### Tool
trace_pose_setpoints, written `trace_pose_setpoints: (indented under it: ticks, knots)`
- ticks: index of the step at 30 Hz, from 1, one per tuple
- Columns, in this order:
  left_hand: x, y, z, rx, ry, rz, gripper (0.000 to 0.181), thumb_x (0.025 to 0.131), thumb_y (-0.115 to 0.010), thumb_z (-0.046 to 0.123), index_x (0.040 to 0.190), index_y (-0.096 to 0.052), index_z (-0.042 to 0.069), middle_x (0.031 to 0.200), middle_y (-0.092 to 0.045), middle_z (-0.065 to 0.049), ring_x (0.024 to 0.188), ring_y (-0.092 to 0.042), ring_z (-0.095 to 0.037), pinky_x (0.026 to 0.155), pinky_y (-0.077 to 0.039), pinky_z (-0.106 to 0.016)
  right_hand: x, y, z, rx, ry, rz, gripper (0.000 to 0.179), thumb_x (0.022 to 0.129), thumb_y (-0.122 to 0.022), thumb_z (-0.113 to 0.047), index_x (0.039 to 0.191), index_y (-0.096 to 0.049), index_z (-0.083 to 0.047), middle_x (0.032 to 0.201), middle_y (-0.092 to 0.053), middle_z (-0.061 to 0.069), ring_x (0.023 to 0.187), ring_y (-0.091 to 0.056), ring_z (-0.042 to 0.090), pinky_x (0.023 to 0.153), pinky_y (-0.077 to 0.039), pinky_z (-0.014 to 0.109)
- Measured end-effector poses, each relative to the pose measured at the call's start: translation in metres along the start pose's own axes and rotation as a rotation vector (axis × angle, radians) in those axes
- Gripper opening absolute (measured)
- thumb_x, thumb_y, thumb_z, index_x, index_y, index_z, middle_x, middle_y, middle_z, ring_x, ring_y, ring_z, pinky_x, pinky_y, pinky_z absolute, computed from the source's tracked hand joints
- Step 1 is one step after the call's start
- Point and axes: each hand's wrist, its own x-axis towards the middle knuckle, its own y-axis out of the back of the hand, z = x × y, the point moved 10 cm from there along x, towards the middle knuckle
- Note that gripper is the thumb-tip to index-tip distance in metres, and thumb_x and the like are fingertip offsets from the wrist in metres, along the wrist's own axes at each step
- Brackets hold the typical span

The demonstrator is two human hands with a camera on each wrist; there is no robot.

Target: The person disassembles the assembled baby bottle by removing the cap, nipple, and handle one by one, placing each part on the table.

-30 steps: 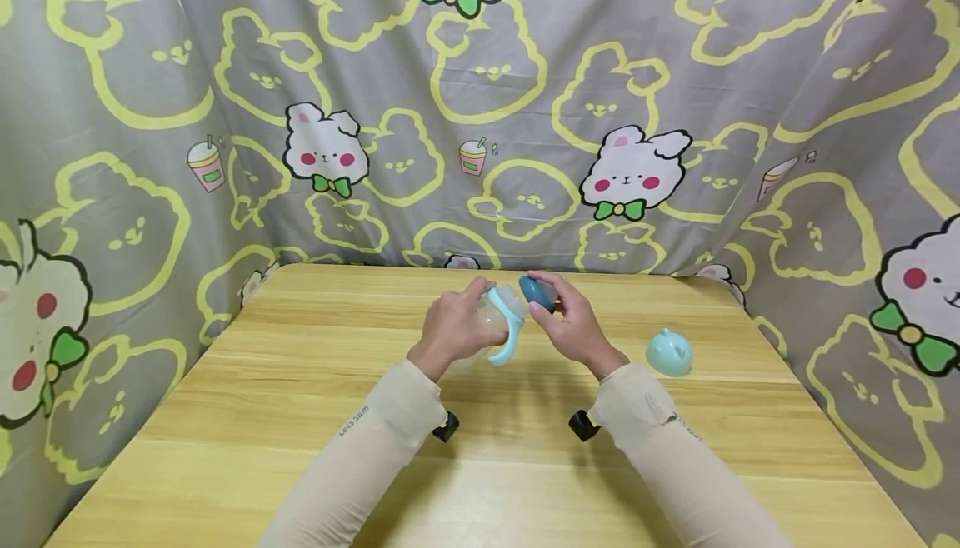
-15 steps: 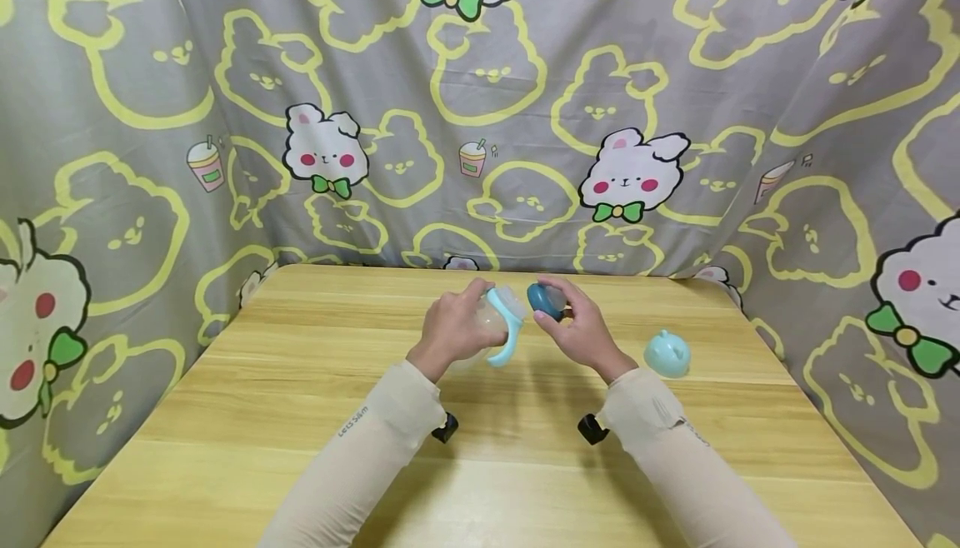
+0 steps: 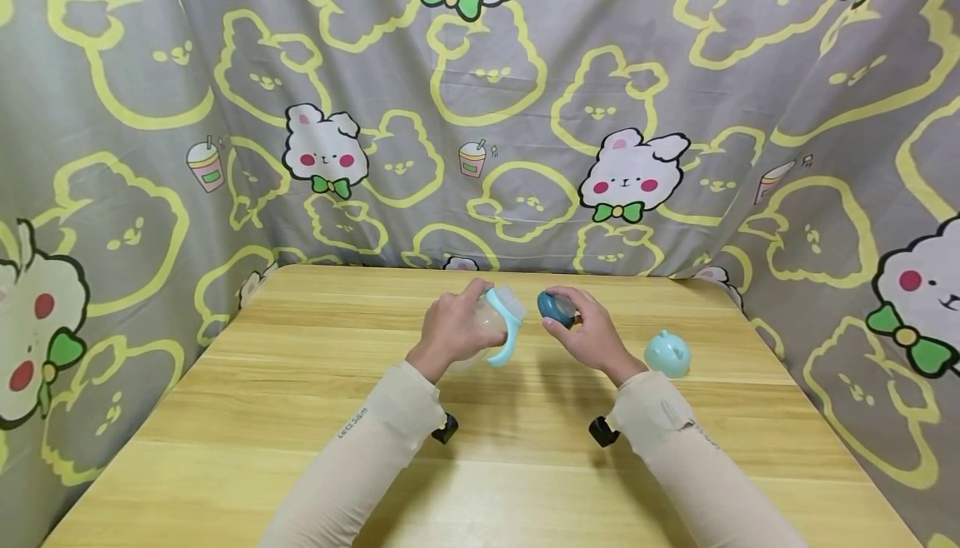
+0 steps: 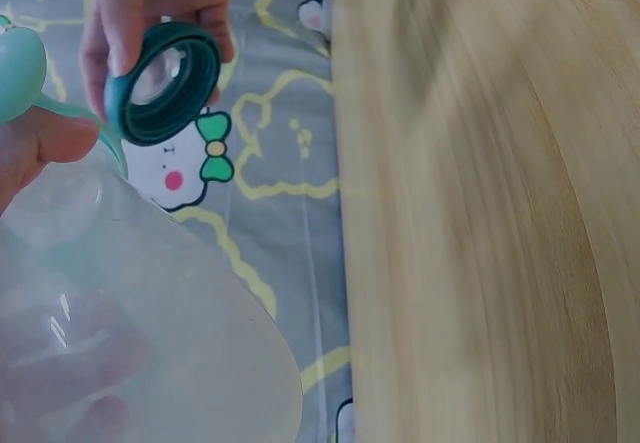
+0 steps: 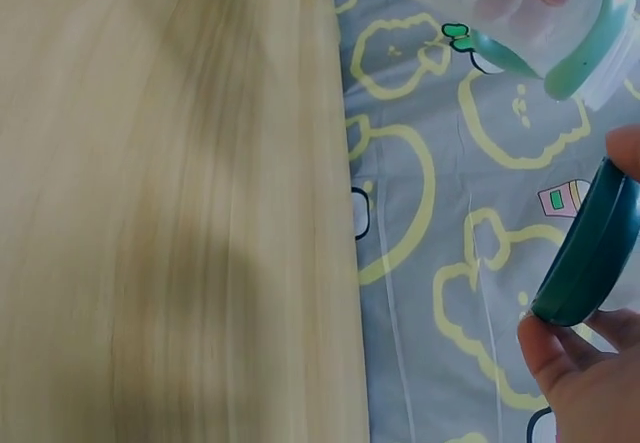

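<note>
My left hand (image 3: pixel 453 327) grips a clear baby bottle (image 4: pixel 200 313) above the table, tilted with its uncapped neck (image 3: pixel 507 300) toward the right. A light-blue handle ring (image 3: pixel 513 333) sits around the bottle below the neck. My right hand (image 3: pixel 597 338) pinches a dark teal screw collar (image 3: pixel 555 308) by its edge, fingers on one side and thumb on the other. A clear nipple (image 4: pixel 160 78) shows through the collar's threaded opening in the left wrist view. Between collar and bottle neck there is a small gap.
A light-blue domed cap (image 3: pixel 667 354) with small knobs lies on the wooden table (image 3: pixel 300 323), right of my right hand. A grey patterned curtain (image 3: pixel 420 156) hangs beyond the table's far edge and along both sides.
My right hand has moved right and slightly toward me with the collar, widening the gap from the bottle neck. The left hand and bottle have hardly moved.
</note>
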Motion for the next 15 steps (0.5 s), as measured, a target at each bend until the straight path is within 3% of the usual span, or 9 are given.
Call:
trace_pose_setpoints:
  ticks: [15]
  knots:
    - [-0.002, 0.001, 0.000, 0.001, -0.005, 0.002, 0.068, 0.064, -0.084, 0.037, 0.125, -0.058, 0.018, 0.080, -0.065, -0.007, 0.063, -0.055, -0.020, 0.055, -0.043, -0.032, -0.009, 0.002, 0.026, -0.110, -0.065, -0.022, 0.048, 0.090, -0.069, -0.028, 0.132, -0.054, -0.012, 0.127, -0.052, 0.019, 0.107, -0.054, 0.036, 0.081, -0.049, 0.053]
